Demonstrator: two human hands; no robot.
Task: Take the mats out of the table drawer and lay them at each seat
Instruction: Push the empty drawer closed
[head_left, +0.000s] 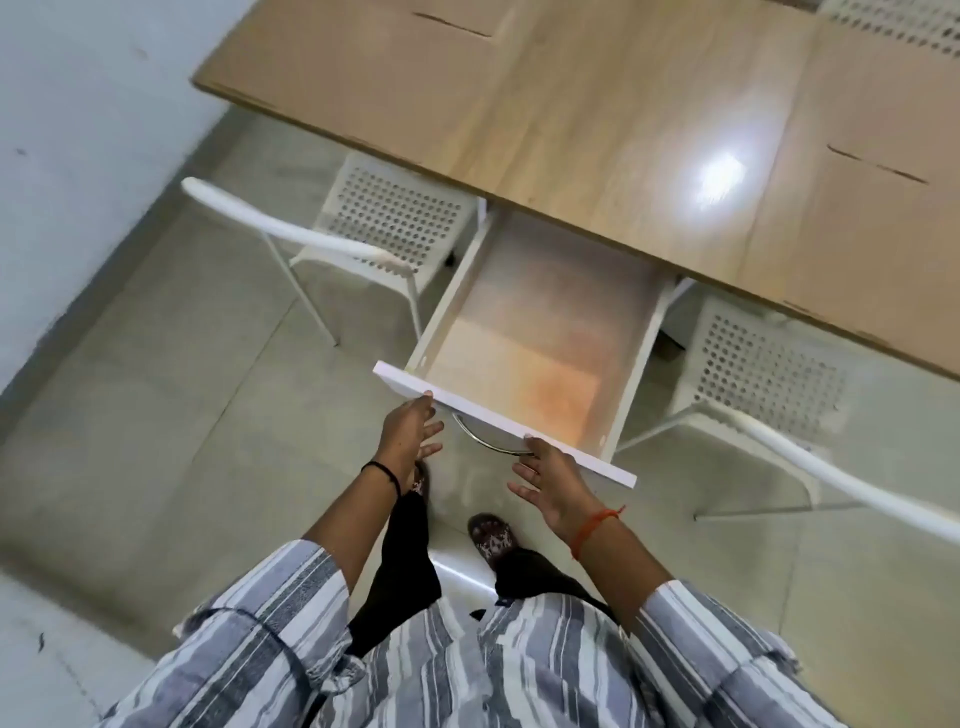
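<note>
- the drawer (524, 332) is standing pulled out from under the near edge of the table (597, 130), and it looks bare inside; no mats are showing in it.
- whether mats are lying on the table is hard to tell.
- the left hand (408, 431) is touching the drawer front with loose, spread fingers.
- the right hand (553, 480) is doing the same, gripping nothing.
</note>
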